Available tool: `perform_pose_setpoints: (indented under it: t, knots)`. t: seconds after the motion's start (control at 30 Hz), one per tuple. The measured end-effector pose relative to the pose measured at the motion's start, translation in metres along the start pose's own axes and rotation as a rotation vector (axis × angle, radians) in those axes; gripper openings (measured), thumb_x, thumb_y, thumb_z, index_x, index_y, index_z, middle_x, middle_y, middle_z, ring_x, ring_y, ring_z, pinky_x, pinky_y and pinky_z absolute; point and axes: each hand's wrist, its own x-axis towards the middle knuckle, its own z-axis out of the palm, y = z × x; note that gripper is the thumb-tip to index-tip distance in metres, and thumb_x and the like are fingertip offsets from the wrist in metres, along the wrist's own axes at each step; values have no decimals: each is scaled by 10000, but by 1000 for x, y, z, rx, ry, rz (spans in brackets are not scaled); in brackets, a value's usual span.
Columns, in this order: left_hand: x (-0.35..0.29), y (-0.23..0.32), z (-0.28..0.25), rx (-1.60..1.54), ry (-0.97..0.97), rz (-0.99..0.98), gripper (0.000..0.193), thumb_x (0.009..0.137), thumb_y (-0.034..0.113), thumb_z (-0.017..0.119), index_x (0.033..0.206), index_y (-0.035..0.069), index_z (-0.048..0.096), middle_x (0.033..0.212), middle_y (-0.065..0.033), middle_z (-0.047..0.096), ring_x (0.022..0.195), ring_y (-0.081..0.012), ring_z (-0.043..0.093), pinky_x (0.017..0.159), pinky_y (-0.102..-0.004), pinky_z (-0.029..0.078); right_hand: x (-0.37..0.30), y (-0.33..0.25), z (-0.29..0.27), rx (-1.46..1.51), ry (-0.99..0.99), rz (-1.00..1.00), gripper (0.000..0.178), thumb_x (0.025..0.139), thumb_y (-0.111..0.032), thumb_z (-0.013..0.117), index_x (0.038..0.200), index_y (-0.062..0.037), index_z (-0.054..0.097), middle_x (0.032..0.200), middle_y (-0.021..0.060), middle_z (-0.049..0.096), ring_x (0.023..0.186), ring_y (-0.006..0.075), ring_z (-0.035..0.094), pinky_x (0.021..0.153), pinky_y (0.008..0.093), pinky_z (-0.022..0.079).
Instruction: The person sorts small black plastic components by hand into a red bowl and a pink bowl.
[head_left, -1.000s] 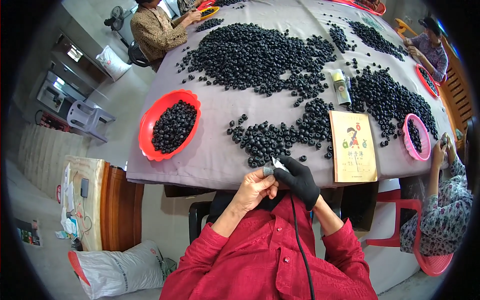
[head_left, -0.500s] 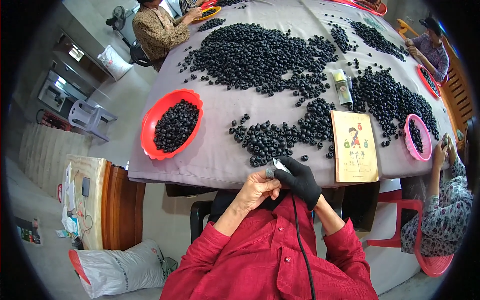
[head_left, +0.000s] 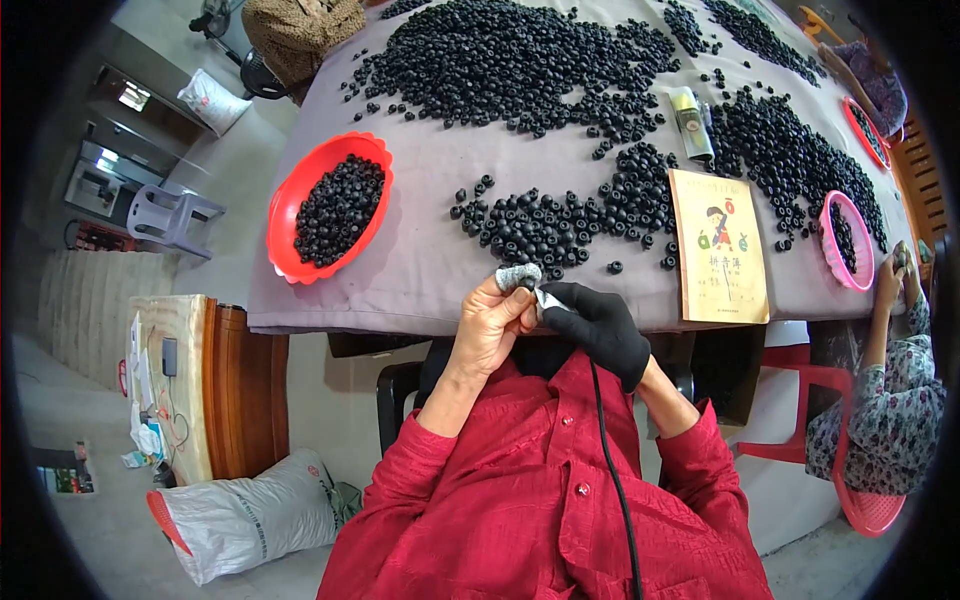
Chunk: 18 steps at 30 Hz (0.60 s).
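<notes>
Just over the table's near edge, my bare left hand (head_left: 488,328) and my right hand (head_left: 605,338), in a black glove, meet. A grey wrap covers the tip of my left index finger. Between that finger and the thumb I pinch a small dark piece that looks like a black bead (head_left: 527,284). My right fingers are closed beside it, with something pale and pointed (head_left: 550,301) at their tips; whether it is a tool or a wrap I cannot tell. Just beyond lies a cluster of round black beads with holes (head_left: 535,228).
To the left, a red scalloped bowl (head_left: 279,225) holds more beads. A yellow booklet (head_left: 722,260) and a small bottle (head_left: 690,125) lie right of the cluster. Larger bead piles (head_left: 490,65) cover the far table. A pink basket (head_left: 832,240) and a co-worker (head_left: 880,400) are at right.
My hands have risen slightly in the picture, and the left index finger is lifted, showing its grey wrap. The table and its things appear higher as the view tips down.
</notes>
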Motion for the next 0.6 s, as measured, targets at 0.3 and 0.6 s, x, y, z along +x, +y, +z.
perform_pose_setpoints:
  t: [0.3, 0.6]
  knots:
    - [-1, 1, 4, 11, -28, 1, 155, 851, 63, 574, 1002, 50, 610, 715, 1, 578, 590, -68, 513, 543, -190, 427, -2, 0, -1, -126, 6, -54, 343, 856, -176, 591, 1165, -31, 553, 954, 45, 634, 865, 77, 552, 785, 249, 457]
    - [-4, 3, 6, 58, -12, 3, 145, 854, 44, 564, 989, 47, 617, 718, 10, 576, 588, -56, 506, 546, -183, 432, -2, -1, 3, -38, 22, 5, 335, 854, -174, 595, 1153, -27, 561, 921, 42, 640, 852, 65, 545, 766, 240, 458]
